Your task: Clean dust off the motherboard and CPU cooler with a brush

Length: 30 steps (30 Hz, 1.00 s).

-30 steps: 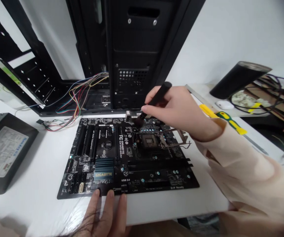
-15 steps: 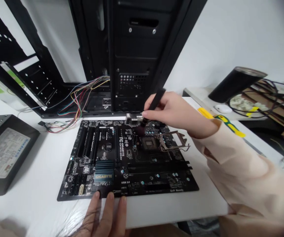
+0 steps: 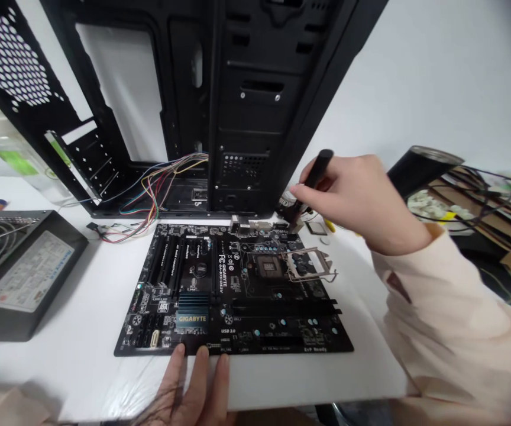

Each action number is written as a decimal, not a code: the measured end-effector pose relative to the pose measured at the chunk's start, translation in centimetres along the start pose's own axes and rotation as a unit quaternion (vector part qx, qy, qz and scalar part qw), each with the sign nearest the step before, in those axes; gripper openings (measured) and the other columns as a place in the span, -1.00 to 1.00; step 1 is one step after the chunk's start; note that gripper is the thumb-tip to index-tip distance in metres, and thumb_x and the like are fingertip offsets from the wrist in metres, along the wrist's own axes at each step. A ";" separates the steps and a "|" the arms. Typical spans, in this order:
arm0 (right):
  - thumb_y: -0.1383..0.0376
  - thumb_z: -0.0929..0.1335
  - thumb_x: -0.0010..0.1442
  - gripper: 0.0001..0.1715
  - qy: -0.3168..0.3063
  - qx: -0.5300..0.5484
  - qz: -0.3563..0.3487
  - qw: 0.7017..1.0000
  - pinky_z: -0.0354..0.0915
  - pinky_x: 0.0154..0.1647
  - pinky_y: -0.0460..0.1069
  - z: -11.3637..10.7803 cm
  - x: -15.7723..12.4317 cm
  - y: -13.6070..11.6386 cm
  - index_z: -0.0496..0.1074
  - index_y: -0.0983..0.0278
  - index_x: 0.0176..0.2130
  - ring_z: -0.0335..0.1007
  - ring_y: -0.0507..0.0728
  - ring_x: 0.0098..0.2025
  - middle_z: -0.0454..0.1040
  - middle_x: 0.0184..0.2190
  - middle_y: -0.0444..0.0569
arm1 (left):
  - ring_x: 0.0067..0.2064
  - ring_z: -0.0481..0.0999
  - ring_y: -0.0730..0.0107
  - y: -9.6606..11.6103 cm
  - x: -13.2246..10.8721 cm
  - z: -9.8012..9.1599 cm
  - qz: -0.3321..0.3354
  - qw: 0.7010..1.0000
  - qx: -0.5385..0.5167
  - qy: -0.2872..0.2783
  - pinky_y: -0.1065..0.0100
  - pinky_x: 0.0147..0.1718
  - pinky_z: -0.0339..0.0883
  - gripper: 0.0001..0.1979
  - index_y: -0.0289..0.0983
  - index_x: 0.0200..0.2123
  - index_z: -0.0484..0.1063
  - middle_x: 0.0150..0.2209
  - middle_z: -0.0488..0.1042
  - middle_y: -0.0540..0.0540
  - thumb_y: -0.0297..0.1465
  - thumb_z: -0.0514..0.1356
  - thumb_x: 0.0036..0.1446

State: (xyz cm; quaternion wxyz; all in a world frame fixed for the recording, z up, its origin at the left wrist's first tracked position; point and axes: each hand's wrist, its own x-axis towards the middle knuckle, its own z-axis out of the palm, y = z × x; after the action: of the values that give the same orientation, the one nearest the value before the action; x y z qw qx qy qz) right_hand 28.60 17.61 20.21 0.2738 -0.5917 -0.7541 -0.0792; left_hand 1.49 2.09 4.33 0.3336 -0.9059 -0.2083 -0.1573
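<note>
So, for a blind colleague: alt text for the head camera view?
A right hand holds a black brush over the far edge of a Gigabyte motherboard, while the fingers of the left hand touch its near edge. An open black PC case stands behind it.
</note>
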 end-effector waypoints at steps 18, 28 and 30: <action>0.30 0.35 0.12 -0.85 0.094 0.031 0.028 0.995 0.11 -0.37 -0.03 0.1 0.0 -0.4 0.39 0.31 -0.45 0.33 0.04 -0.41 0.44 -0.50 -0.11 | 0.02 0.40 0.07 -0.1 0.8 -1.5 -0.087 0.992 -0.087 -0.004 -0.10 0.23 -0.12 -0.45 -0.07 0.21 0.11 -0.03 0.36 -0.13 -0.23 0.15 0.16; 0.25 0.34 0.12 -0.83 0.012 0.038 0.057 0.998 0.09 -0.35 0.00 0.4 0.1 -0.1 0.34 0.28 -0.47 0.26 0.06 -0.41 0.41 -0.50 -0.08 | 0.03 0.42 0.02 0.1 0.9 -1.6 -0.076 0.994 -0.081 -0.013 0.08 0.02 0.14 -0.53 -0.07 0.20 0.15 -0.02 0.37 -0.13 -0.26 0.10 0.22; 0.25 0.35 0.11 -0.84 0.008 0.039 0.067 0.997 0.09 -0.35 0.00 0.3 0.0 -0.3 0.36 0.27 -0.46 0.24 0.06 -0.42 0.40 -0.51 -0.08 | 0.02 0.43 0.04 0.0 0.9 -1.9 -0.069 0.995 -0.074 -0.024 0.13 -0.03 0.17 -0.54 -0.06 0.20 0.15 -0.03 0.38 -0.11 -0.28 0.10 0.24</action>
State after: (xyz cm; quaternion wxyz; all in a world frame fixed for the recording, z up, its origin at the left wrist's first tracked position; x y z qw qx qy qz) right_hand 28.22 17.66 20.02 0.3079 -0.6290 -0.7129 -0.0359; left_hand 2.01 1.07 6.14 0.2485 -0.9151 -0.2662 -0.1731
